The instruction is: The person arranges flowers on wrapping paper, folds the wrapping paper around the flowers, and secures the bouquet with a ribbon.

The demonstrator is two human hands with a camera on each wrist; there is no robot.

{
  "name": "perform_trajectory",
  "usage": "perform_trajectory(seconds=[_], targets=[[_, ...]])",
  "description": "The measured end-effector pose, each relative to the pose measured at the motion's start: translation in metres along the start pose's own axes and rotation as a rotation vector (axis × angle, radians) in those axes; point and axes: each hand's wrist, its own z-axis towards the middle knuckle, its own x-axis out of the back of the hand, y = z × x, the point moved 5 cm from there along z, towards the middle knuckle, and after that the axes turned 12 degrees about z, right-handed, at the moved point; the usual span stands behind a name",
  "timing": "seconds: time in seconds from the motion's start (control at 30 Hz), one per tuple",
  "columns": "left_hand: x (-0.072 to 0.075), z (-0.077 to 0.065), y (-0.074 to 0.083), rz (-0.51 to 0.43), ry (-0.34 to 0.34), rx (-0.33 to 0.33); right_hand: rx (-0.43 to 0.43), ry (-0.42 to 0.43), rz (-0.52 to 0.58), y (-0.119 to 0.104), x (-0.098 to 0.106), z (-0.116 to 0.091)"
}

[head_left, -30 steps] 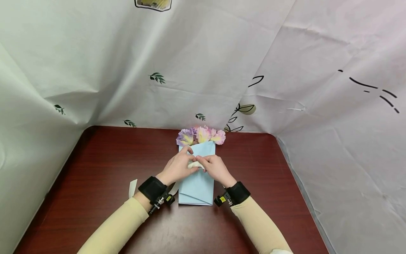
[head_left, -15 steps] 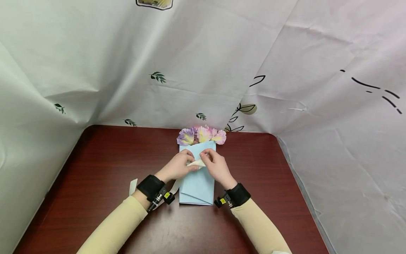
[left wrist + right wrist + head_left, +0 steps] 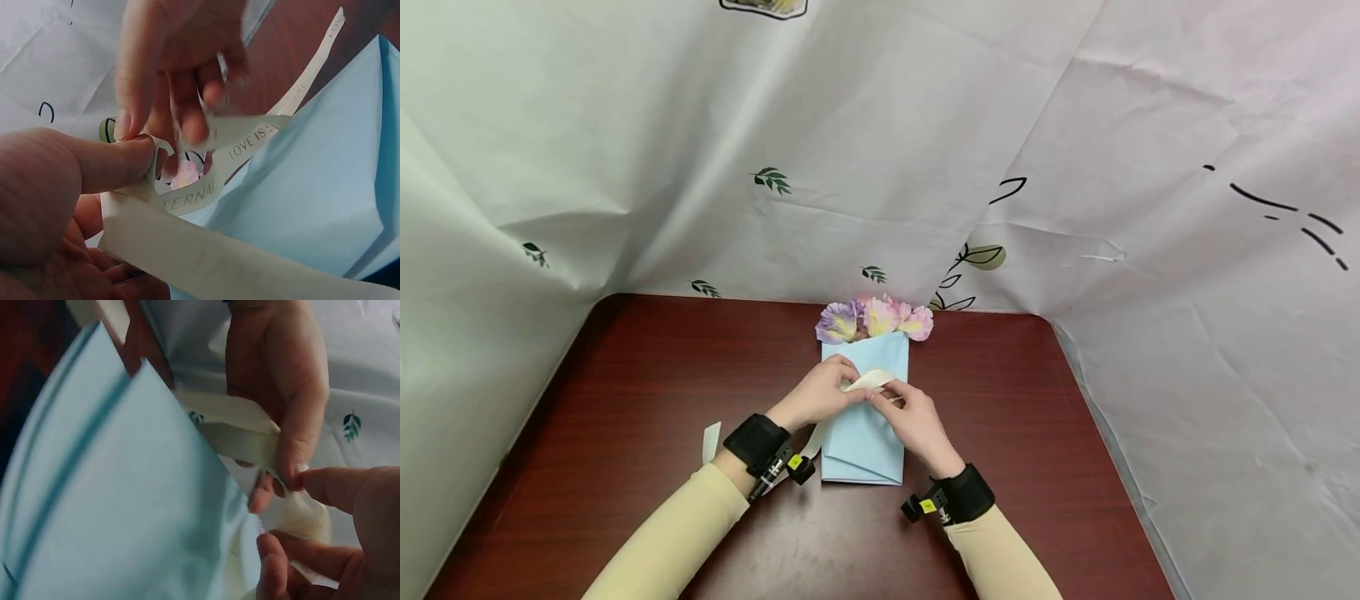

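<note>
A flower bouquet wrapped in light blue paper point(image 3: 861, 450) lies on the table, its purple and pink flowers point(image 3: 880, 318) at the far end. Over the paper, my left hand point(image 3: 820, 393) pinches a cream ribbon point(image 3: 872, 379) between thumb and fingers. Printed lettering shows on the ribbon point(image 3: 250, 147) in the left wrist view, where it bends into loops. My right hand point(image 3: 917, 421) has its thumb at the left thumb's tip and its fingers curled about the ribbon point(image 3: 306, 515). Part of the ribbon is hidden behind the fingers.
A ribbon tail point(image 3: 711, 442) trails out left of the left forearm on the dark red table point(image 3: 647, 383). Each wrist wears a black strap with a small camera. A pale printed cloth point(image 3: 880, 125) hangs behind and beside the table.
My right hand left the ribbon's right end, lifted its fingers, then came back lower against the left thumb. The ribbon now arches up in a loop; the left hand stays nearly still.
</note>
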Motion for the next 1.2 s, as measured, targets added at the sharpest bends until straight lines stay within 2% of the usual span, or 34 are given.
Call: perform_trajectory(seconds=[0.13, 0.2, 0.43, 0.67, 0.77, 0.97, 1.2], targets=[[0.001, 0.000, -0.001, 0.009, -0.010, 0.008, -0.048, -0.012, 0.208, 0.005, -0.005, 0.001], [0.002, -0.001, -0.002, 0.011, -0.014, 0.018, -0.054, -0.012, 0.274, 0.006, -0.006, 0.002], [0.006, -0.002, -0.009, -0.039, 0.033, 0.035, -0.087, 0.009, 0.385, 0.009, -0.002, 0.005], [0.008, -0.006, -0.013, -0.074, 0.064, 0.017, -0.017, 0.024, 0.530, 0.010, 0.004, 0.009], [0.012, -0.009, -0.015, -0.108, 0.098, 0.009, -0.002, 0.041, 0.539, 0.010, 0.007, 0.009], [0.013, -0.012, -0.019, -0.119, 0.130, 0.006, -0.029, 0.091, 0.458, 0.010, 0.011, 0.008], [0.008, -0.012, -0.022, -0.082, 0.115, 0.046, -0.073, 0.028, 0.396, 0.012, 0.012, 0.009]])
